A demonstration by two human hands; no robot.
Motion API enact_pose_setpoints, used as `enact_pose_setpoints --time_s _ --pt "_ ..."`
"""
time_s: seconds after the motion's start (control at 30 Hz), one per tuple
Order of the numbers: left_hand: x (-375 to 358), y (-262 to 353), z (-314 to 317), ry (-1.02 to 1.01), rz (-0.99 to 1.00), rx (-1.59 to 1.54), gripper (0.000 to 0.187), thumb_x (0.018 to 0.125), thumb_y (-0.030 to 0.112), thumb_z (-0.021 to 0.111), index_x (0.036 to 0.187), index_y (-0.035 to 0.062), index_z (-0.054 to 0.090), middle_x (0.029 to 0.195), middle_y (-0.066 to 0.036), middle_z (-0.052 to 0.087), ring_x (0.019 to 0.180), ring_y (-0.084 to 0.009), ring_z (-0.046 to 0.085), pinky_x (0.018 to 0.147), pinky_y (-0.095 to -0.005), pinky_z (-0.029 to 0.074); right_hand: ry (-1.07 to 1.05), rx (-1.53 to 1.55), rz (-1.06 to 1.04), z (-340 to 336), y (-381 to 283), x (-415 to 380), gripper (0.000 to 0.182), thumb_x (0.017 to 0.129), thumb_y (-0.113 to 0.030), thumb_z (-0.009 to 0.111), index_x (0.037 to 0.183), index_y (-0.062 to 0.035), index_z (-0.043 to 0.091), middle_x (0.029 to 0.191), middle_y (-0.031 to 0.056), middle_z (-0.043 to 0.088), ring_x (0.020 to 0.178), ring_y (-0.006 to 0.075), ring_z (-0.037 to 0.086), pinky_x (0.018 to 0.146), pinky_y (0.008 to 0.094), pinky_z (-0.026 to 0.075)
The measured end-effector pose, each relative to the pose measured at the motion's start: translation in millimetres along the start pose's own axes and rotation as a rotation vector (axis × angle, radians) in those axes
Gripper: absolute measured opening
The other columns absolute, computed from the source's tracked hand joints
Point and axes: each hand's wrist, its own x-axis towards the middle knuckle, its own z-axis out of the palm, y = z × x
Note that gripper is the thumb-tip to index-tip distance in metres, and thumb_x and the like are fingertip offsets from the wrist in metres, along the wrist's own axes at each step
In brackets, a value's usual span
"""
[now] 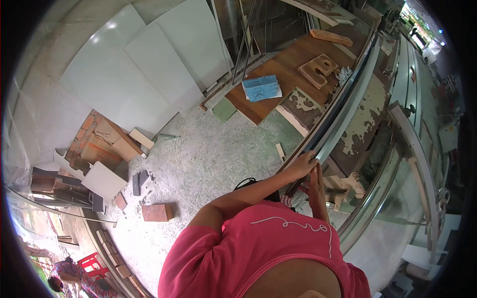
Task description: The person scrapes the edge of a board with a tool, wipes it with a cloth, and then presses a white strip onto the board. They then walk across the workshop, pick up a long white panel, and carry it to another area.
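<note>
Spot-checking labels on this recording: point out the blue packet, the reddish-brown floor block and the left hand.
Blue packet (260, 92), head view: printed face.
Reddish-brown block (155, 212), head view: broad face.
Left hand (300, 167), head view: back of the hand.

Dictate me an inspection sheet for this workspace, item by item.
Surface: brown wooden board, loosely littered; floor scuffed.
Job's things: long pale strip, running away from the hands.
Clutter: blue packet, wooden cutout and crumpled white material on the board.
Hands: left hand and right hand at the strip's near end; grip unclear.
Cables: black loop by the waist, possibly a cable.
Surroundings: white panels leaning; person at lower left.
</note>
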Motion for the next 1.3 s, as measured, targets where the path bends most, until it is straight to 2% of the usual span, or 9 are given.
enact_pose_setpoints --time_s 0.1,0.17,0.23,0.5,0.87,1.03,1.1,1.2,1.3 --pt "-2 4 -5 -0.047 -0.014 -0.043 0.039 0.088 0.019 0.046 0.117 -0.0063 0.039 0.099 -0.017 0.054 0.081 -0.0167 0.056 0.069 -0.0277 0.045 0.012 0.016 -0.030 1 10 3 0.074 0.085 -0.052 0.039 0.138 -0.0099 0.007 0.132 0.0161 0.031 0.108 0.0286 0.047 0.079 0.0381 0.046" --pt "-8 16 -10 -0.097 -0.036 -0.044 0.040 0.089 0.019 0.045 0.118 -0.0066 0.038 0.100 -0.017 0.054 0.082 -0.0176 0.057 0.069 -0.0274 0.045 0.034 0.020 -0.220 3 12 7 0.065 0.087 -0.033 0.048 0.136 -0.0062 0.014 0.118 0.0182 0.045 0.098 0.0223 0.052 0.068 0.0281 0.049" --pt "-17 33 -14 -0.093 -0.123 -0.311 0.042 0.089 0.019 0.046 0.120 -0.0069 0.036 0.104 -0.019 0.052 0.085 -0.0205 0.057 0.070 -0.0280 0.046 0.043 0.020 -0.226 3 12 12 0.064 0.086 -0.026 0.049 0.136 -0.0057 0.015 0.117 0.0178 0.046 0.098 0.0222 0.053 0.067 0.0275 0.049" --pt "-19 32 -29 -0.085 -0.063 -0.200 0.051 0.088 0.020 0.048 0.127 -0.0061 0.030 0.125 -0.024 0.040 0.113 -0.0262 0.045 0.090 -0.0314 0.038 0.120 0.084 -0.188 7 -1 38 0.060 0.082 -0.006 0.051 0.134 -0.0078 0.021 0.107 0.0140 0.050 0.089 0.0188 0.056 0.064 0.0267 0.050" --pt "-21 22 -32 -0.070 -0.074 -0.247 0.053 0.088 0.024 0.049 0.128 -0.0048 0.029 0.112 -0.016 0.051 0.083 -0.0115 0.049 0.072 -0.0235 0.042 0.261 -0.044 -0.249 -32 9 84 0.061 0.080 -0.003 0.051 0.134 -0.0082 0.024 0.109 0.0158 0.049 0.078 0.0151 0.055 0.056 0.0238 0.047" --pt "-11 24 -31 -0.081 -0.065 -0.204 0.052 0.088 0.024 0.049 0.128 -0.0050 0.030 0.113 -0.017 0.051 0.091 -0.0137 0.051 0.075 -0.0238 0.042 0.277 -0.115 -0.194 -34 6 90 0.061 0.078 -0.006 0.055 0.132 -0.0071 0.026 0.107 0.0169 0.049 0.075 0.0180 0.054 0.060 0.0279 0.046" --pt "-8 26 -31 -0.087 -0.064 -0.182 0.052 0.088 0.024 0.049 0.127 -0.0051 0.030 0.115 -0.018 0.051 0.095 -0.0148 0.051 0.077 -0.0238 0.042 0.264 -0.354 -0.331 -43 25 107 0.061 0.075 -0.010 0.059 0.129 -0.0059 0.031 0.099 0.0177 0.050 0.076 0.0243 0.053 0.066 0.0339 0.044" --pt "-2 29 -31 -0.082 -0.087 -0.189 0.052 0.088 0.023 0.049 0.128 -0.0049 0.030 0.117 -0.019 0.049 0.103 -0.0165 0.050 0.081 -0.0241 0.040 0.316 -0.581 -0.360 -40 13 101 0.062 0.073 -0.013 0.062 0.127 -0.0056 0.031 0.090 0.0170 0.048 0.076 0.0298 0.051 0.071 0.0385 0.042" --pt "3 37 -31 -0.099 -0.096 -0.163 0.052 0.088 0.022 0.049 0.128 -0.0046 0.030 0.119 -0.019 0.049 0.104 -0.0163 0.049 0.082 -0.0241 0.040 0.305 -0.577 -0.362 -41 11 104 0.064 0.074 -0.013 0.061 0.128 -0.0061 0.029 0.086 0.0170 0.047 0.074 0.0313 0.050 0.069 0.0391 0.042"
